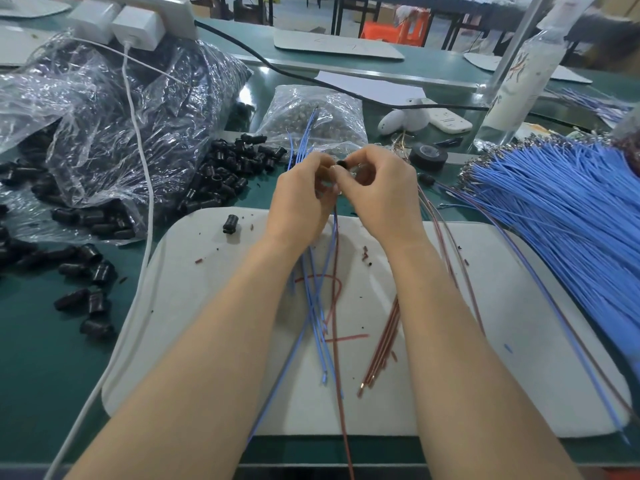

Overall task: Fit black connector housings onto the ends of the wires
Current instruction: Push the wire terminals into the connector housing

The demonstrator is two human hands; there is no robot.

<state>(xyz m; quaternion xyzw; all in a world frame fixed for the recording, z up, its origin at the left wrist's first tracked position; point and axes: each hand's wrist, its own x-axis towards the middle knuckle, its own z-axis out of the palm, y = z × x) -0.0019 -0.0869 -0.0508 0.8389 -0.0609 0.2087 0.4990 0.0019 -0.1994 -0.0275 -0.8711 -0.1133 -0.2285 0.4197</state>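
Closely, left hand grips blue wires, right hand pinches a black connector housing; bottle label blurred.

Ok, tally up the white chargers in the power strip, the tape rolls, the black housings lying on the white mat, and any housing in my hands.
White chargers in the power strip: 2
Black tape roll: 1
Loose connector housing on the white mat: 1
Held connector housing, pinched between left hand and right hand: 1
Total: 5
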